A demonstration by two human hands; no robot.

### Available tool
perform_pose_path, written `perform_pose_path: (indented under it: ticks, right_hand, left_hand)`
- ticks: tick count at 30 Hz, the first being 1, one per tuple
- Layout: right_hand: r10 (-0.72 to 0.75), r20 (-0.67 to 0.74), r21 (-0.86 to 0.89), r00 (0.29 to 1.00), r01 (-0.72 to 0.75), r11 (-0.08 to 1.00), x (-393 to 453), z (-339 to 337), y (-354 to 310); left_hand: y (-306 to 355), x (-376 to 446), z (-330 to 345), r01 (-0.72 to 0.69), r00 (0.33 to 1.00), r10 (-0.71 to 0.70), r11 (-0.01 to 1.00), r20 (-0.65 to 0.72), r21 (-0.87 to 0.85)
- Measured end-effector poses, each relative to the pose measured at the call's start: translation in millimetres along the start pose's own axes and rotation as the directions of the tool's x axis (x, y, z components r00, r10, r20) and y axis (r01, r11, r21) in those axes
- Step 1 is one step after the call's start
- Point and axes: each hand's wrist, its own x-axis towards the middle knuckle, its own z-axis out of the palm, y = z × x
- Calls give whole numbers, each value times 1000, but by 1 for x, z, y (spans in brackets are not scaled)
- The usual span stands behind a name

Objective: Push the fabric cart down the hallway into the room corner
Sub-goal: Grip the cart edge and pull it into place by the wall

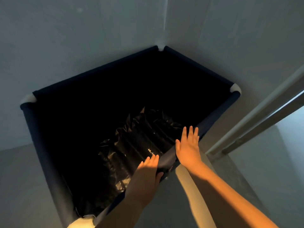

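Dark navy fabric cart [54, 162], tucked into corner

Matt cloth cart [218, 116], glossy plastic liner [139, 145]

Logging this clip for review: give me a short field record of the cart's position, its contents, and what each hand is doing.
cart: dark fabric cart, white corner joints
cart position: far corner joint tucked into the corner where two walls meet
contents: crumpled black plastic sheet on the bottom
left hand: fingers over the near rim, thumb beneath it, gripping the fabric
right hand: open, flat against the near rim, fingers spread
surroundings: door frame at right
task state: cart looks to be in the corner
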Motion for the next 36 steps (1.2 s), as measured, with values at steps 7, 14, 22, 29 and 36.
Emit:
perform_pose_path:
  ticks: [7,14,22,29,36]
  right_hand:
    - [38,33,4,999,-38,999,37,-20,57]
    - [-11,-113,-2,993,11,1000,42,-13,51]
    - [23,-101,21,995,-21,1000,37,-6,29]
    - [68,-109,83,992,-59,995,25,-4,-4]
    - [135,-180,93,974,-120,988,12,3,-30]
  left_hand:
    - [39,49,33,-13,997,14,1000,81,-14]
    - [34,66,19,-35,991,27,998,133,60]
    - [23,58,-10,-88,994,80,989,71,115]
    - [-3,49,-27,-98,989,82,987,125,124]
    - [-32,35,-30,-143,972,128,988,194,63]
